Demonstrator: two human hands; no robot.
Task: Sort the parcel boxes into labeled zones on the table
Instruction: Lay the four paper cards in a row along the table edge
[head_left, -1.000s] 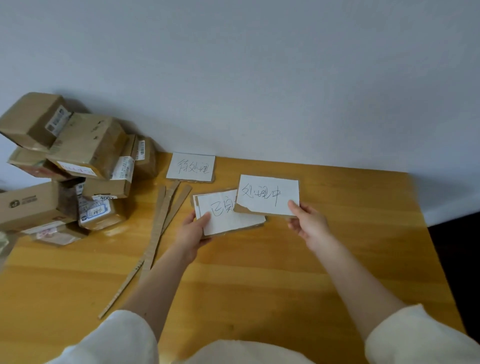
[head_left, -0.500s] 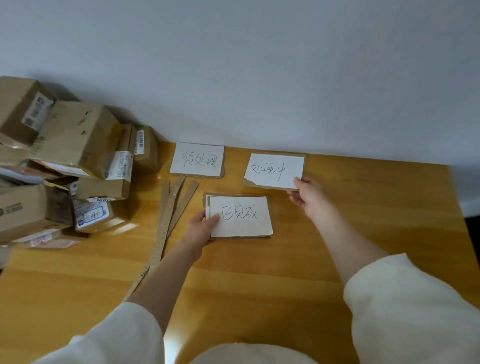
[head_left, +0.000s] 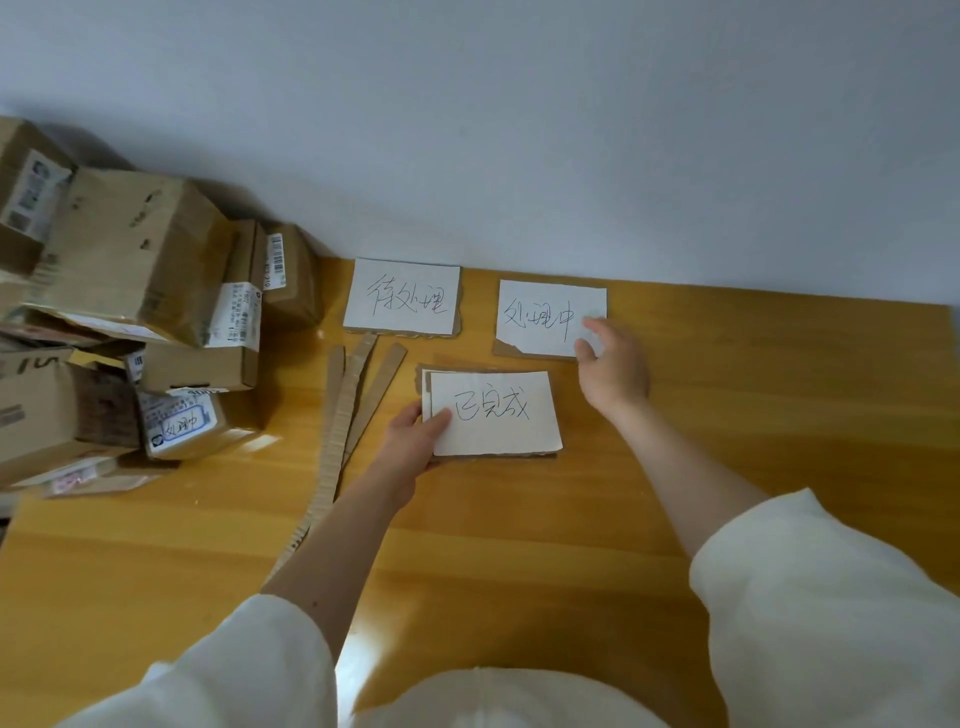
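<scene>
White sleeves (head_left: 831, 613) frame the wooden table (head_left: 519, 545). The left hand (head_left: 410, 441) pinches the near label card (head_left: 493, 413) at its left edge, thumb on top. Beside it lie cardboard strips (head_left: 353, 395). The right hand (head_left: 613, 364), fingers loosely extended, touches the right-hand card (head_left: 545, 317) lying flat. A third card (head_left: 402, 297) rests against the wall (head_left: 519, 130). The parcel boxes (head_left: 130, 312) are piled at the table's far left.
</scene>
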